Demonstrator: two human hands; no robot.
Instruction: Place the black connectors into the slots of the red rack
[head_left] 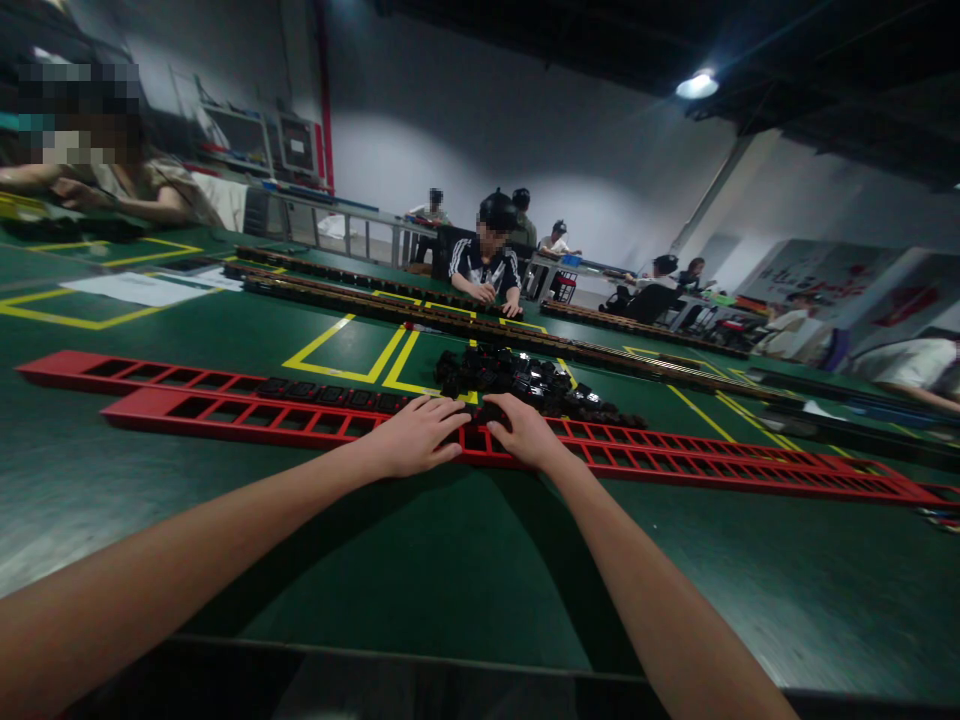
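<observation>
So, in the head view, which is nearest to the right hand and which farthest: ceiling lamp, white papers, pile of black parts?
1. Pile of black parts: just beyond the right hand.
2. White papers: farther, over to the left.
3. Ceiling lamp: farthest, high in the background.

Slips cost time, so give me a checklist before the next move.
1. Left hand at the near red frame: ok.
2. Right hand beside left hand: ok.
3. Far red frame alongside the near one: ok.
4. Slots all filled: not ok; black blocks fill some, others stand open.
5. Loose pile of blocks beyond the frames: ok.
6. Hold on a block: cannot tell.
</observation>
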